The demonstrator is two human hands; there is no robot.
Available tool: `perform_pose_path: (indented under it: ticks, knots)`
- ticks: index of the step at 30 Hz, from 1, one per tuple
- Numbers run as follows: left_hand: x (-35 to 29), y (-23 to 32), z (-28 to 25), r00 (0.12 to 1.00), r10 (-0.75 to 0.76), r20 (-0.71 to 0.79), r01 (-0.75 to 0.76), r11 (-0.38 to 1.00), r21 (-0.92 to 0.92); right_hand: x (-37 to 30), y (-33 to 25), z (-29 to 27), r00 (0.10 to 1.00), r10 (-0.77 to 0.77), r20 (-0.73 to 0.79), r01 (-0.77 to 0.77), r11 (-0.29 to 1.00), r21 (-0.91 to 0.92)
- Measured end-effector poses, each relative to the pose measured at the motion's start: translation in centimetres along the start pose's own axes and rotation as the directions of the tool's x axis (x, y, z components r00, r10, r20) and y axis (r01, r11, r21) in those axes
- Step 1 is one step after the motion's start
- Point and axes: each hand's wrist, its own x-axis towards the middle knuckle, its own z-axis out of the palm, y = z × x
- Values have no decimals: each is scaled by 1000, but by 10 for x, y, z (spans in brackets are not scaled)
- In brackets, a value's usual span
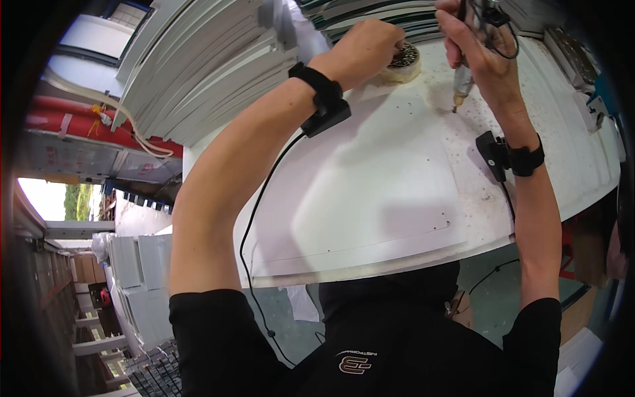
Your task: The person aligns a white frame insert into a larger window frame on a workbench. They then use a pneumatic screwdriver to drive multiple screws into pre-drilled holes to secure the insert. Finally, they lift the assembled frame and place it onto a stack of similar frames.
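Observation:
My left hand (pixel 368 51) reaches to a round tub (pixel 401 74) filled with small dark pieces that look like screws. Its fingers are curled together over the tub's rim, and what they pinch, if anything, is hidden. A power screwdriver (pixel 462 81) is gripped in my right hand (pixel 488 61), its bit pointing down over the white tabletop. Beneath both forearms lies a flat white panel (pixel 357 192) with several small dark dots and a small notch near its near right corner. Each wrist wears a black strap with a small cabled device.
Tall stacks of pale panels (pixel 198 73) stand at the far left, with more dark-edged strips (pixel 377 14) along the back. Debris specks the white table (pixel 493 205) on the right. Black cables (pixel 248 225) hang from my wrists. A metal block (pixel 570 58) sits at the far right.

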Motion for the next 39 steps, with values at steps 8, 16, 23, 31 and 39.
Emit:
perform_pose_path:
  ticks: [8,16,23,31,39]
  knots:
    - [-28,15,-9,994,11,-108,0,994,105,-4,0,13,1000,-5,9,6,999,-49]
    - [-146,77,-28,992,-103,-69,99,993,-59,0,6,1,997,-55,52,59,996,-63]
    - [-203,89,-14,945,-326,-31,323,943,-80,-1,10,4,999,-12,36,13,999,-47]
    - [-199,87,-18,914,-401,-59,388,908,-160,-12,3,6,999,-7,43,7,1000,-12]
    - [-208,108,-23,911,-372,-179,362,928,-85,-13,-17,8,998,-59,-36,62,992,111]
